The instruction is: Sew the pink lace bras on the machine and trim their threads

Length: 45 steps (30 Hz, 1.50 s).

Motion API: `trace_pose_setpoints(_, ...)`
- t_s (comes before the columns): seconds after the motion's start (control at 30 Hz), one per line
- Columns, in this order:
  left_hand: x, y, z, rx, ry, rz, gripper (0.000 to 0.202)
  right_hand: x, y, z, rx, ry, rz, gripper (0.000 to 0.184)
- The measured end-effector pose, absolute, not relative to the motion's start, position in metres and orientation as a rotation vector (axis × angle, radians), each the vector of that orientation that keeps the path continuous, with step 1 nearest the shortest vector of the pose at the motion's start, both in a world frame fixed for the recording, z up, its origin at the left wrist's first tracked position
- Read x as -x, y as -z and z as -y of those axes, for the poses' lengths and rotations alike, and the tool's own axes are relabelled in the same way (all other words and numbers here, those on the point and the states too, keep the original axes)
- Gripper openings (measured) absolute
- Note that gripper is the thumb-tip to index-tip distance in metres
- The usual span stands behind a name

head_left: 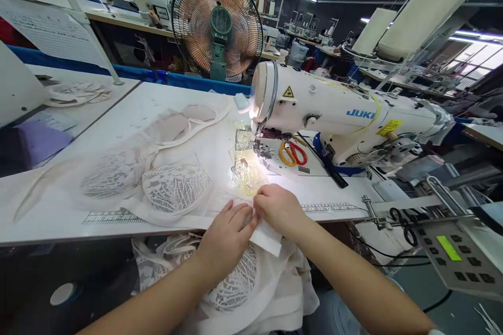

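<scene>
A white lace bra [176,186] lies spread over the left part of the sewing table, its band reaching to both my hands at the table's front edge. My left hand [230,233] rests on the band, fingers bent and pressed onto the fabric. Right beside it, my right hand [277,207] pinches the band's end, fingertips closed. Just beyond them is the lit needle area of a white JUKI sewing machine [326,110]. More white bras [236,282] hang in a pile below the edge, under my forearms.
Red- and yellow-handled scissors [293,153] lie beneath the machine arm, near a black bar [332,170]. A large fan [218,23] stands behind the table. A control panel [456,254] juts out at the lower right. Another lace piece [78,93] lies at the far left.
</scene>
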<state>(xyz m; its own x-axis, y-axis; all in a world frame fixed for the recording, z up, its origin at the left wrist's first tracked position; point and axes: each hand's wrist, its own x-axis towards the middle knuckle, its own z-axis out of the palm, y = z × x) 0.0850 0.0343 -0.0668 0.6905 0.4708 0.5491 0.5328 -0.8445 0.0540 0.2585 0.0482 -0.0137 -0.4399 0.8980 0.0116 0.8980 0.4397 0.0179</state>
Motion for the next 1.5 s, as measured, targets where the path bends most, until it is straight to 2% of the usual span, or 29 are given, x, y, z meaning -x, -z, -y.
trace_pose_setpoints(0.27,-0.076,0.074,-0.03,2.933,0.946,0.828,0.031,-0.251,0.007,-0.057,1.813,0.197,2.709,0.012)
trace_pose_setpoints(0.4,-0.056,0.071,-0.03,3.135,1.055,0.598,0.031,-0.276,-0.005,-0.075,2.101,0.357,2.411,0.023)
trace_pose_setpoints(0.57,-0.042,0.04,-0.021,3.394,0.669,0.521,0.037,-0.271,-0.011,-0.065,2.014,0.184,2.531,0.019)
trace_pose_setpoints(0.7,-0.046,0.023,-0.015,3.358,0.708,0.541,0.052,-0.248,-0.01,-0.048,1.895,0.066,2.618,0.02)
trace_pose_setpoints(0.8,-0.055,0.023,-0.029,3.157,0.703,0.739,0.029,-0.237,-0.006,-0.044,1.894,0.013,2.654,0.018)
trace_pose_setpoints(0.9,-0.063,0.037,-0.051,2.946,0.651,0.898,0.031,-0.232,0.004,-0.046,1.941,0.022,2.65,0.019)
trace_pose_setpoints(1.1,-0.061,0.063,-0.066,2.928,0.6,0.861,0.029,-0.243,0.016,-0.06,2.12,0.166,2.463,0.016)
trace_pose_setpoints(1.33,-0.06,0.065,-0.064,2.91,0.584,0.855,0.027,-0.255,0.018,-0.087,2.23,0.258,2.28,0.013)
trace_pose_setpoints(1.5,-0.058,0.062,-0.062,2.891,0.591,0.867,0.027,-0.252,0.014,-0.087,2.215,0.204,2.264,0.013)
